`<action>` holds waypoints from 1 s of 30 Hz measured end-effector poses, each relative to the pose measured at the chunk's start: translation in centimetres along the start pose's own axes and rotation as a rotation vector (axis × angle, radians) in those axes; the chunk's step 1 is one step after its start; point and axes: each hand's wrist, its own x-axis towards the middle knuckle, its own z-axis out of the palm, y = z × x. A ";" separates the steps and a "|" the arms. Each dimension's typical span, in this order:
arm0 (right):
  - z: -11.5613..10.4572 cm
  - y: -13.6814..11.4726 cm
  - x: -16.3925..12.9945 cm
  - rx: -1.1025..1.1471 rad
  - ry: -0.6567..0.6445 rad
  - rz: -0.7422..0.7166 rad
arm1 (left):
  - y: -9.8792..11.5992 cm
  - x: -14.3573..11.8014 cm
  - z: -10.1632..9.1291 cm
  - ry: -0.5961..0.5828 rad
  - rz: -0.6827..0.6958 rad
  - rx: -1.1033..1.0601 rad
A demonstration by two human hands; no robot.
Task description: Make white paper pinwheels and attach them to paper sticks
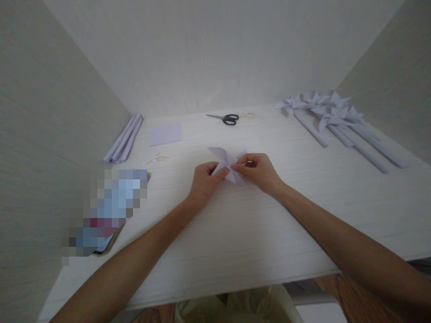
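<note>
If you pull the flaps unevenly, the paper pinwheel (228, 165) may tear or unfold at its centre. It lies on the table (235, 233), near the middle. Your left hand (204, 181) and right hand (258, 171) pinch it from both sides; the exact grip is probably at the centre.

Dim, soft, bluish light — brightest on the back wall (215, 54); wide-angle bending at edges, slight softness throughout.
</note>
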 end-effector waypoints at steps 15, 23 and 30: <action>0.0 0.2 0.1 -0.054 0.002 -0.039 | 0.1 0.0 0.0 -0.003 0.012 0.037; 0.1 0.3 0.2 -0.127 0.028 -0.075 | 0.1 0.0 0.0 0.003 0.028 0.033; 0.2 0.3 0.0 -0.172 0.051 -0.106 | 0.3 -0.1 0.0 0.019 0.018 0.038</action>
